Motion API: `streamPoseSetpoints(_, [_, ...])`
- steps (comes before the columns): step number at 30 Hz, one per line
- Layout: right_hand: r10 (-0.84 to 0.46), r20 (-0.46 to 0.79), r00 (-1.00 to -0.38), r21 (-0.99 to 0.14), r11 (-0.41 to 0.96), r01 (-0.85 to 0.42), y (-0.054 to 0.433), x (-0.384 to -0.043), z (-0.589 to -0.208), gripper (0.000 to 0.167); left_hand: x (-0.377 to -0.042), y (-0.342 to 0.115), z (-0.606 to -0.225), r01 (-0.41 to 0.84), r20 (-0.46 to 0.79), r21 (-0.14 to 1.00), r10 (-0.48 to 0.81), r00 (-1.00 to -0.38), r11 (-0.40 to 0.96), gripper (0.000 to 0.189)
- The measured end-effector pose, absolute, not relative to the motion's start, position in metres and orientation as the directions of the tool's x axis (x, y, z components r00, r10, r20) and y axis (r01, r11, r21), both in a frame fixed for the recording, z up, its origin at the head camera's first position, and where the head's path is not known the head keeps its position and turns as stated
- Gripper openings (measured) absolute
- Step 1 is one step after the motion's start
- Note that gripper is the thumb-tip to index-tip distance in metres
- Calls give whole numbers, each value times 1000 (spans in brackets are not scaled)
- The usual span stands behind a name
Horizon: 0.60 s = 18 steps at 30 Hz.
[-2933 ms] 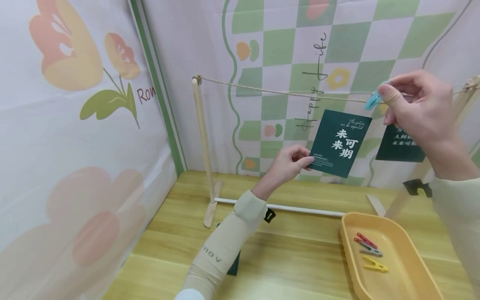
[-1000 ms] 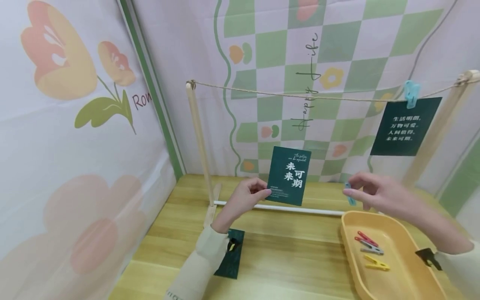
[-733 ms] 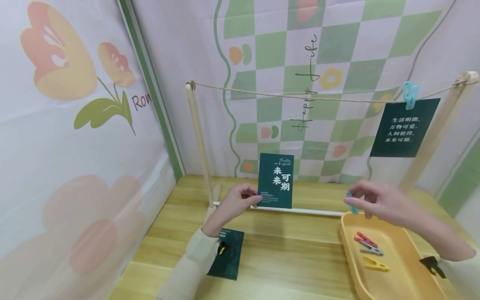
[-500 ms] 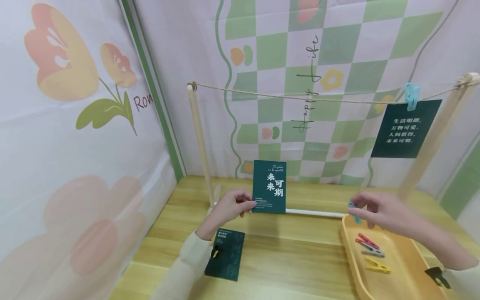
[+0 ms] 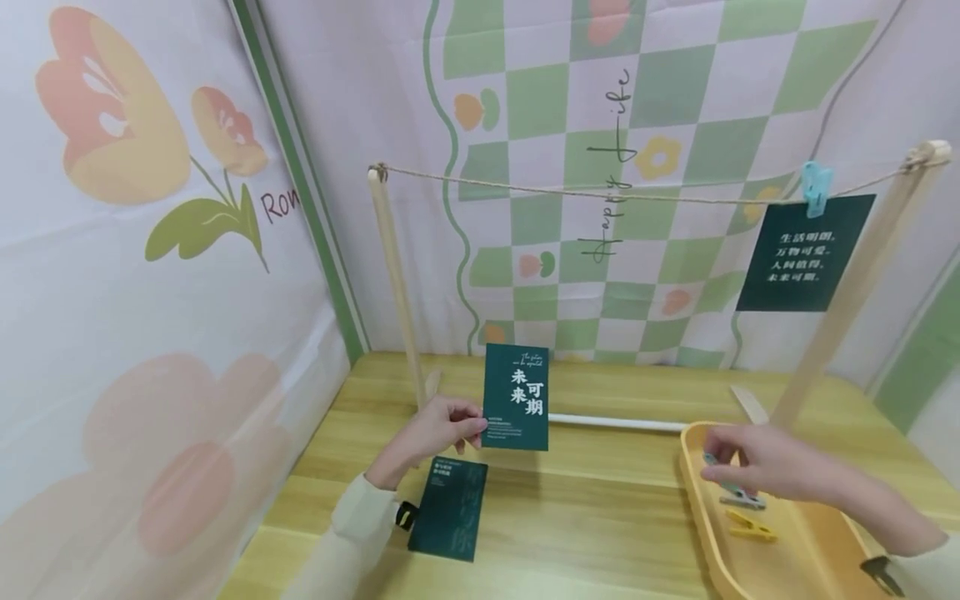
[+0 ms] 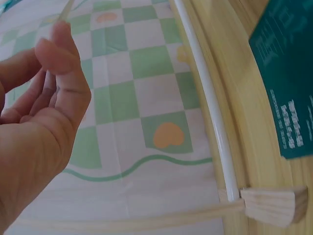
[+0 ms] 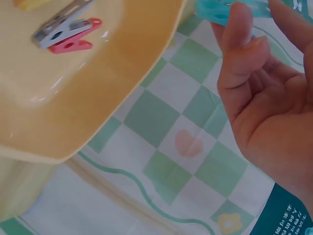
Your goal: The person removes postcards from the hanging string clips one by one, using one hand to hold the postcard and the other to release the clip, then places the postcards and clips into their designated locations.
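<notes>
In the head view my left hand [image 5: 442, 429] pinches a dark green card [image 5: 517, 392] with white lettering by its lower left edge, upright above the table. In the left wrist view the thumb [image 6: 56, 56] presses on the fingers, with the card almost edge-on. My right hand [image 5: 780, 462] is over the far end of the yellow tray [image 5: 692, 500], pinching a light blue clothespin [image 7: 215, 11]. Another green card [image 5: 798, 258] hangs from the twine [image 5: 562, 192] by a blue clothespin [image 5: 816, 187]. A third card [image 5: 450, 517] lies on the table near my left wrist.
Inside the tray lie a yellow clothespin [image 5: 752, 527], a grey one [image 7: 61, 24] and a red one [image 7: 76, 44]. Wooden posts [image 5: 393, 283] hold the twine, and a white rod [image 5: 622, 422] joins them low down. A printed cloth [image 5: 540, 100] stands behind.
Both hands have come down from the twine, the left one leftward with the card, the right one to the tray with the clothespin. The hanging card stays in place.
</notes>
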State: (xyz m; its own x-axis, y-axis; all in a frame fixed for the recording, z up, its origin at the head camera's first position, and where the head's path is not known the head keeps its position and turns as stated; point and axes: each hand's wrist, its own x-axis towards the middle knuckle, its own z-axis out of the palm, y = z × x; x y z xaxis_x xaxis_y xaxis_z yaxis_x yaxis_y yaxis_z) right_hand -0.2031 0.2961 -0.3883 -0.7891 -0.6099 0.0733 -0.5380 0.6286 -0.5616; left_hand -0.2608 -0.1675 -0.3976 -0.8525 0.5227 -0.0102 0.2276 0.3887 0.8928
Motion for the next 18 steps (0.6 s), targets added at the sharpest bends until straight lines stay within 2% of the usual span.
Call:
streamPoseSetpoints(3, [-651,77,-755,-503,629,-593,302,-203,-398,16,-260,-174,-399,200,-49,896,536,-843,396,19])
streamPoseSetpoints(8, [-672,61,-738,-438,646,-625,311,-202,-412,19,-258,-181,-402,160,-86,904,536,-840,396,18])
streamPoseSetpoints(13, [-660,-87,-747,-510,673,-535,316,-197,-422,21,-255,-191,-407,155,-117,898,563,-818,413,17])
streamPoseSetpoints(15, [-647,-163,-745,-571,677,-464,317,-194,-426,22,-253,-198,-410,149,-144,891,577,-804,429,16])
streamPoseSetpoints(18, [-667,-189,-721,-634,643,-429,319,-189,-432,23,-250,-211,-413,142,-183,879,597,-781,455,13])
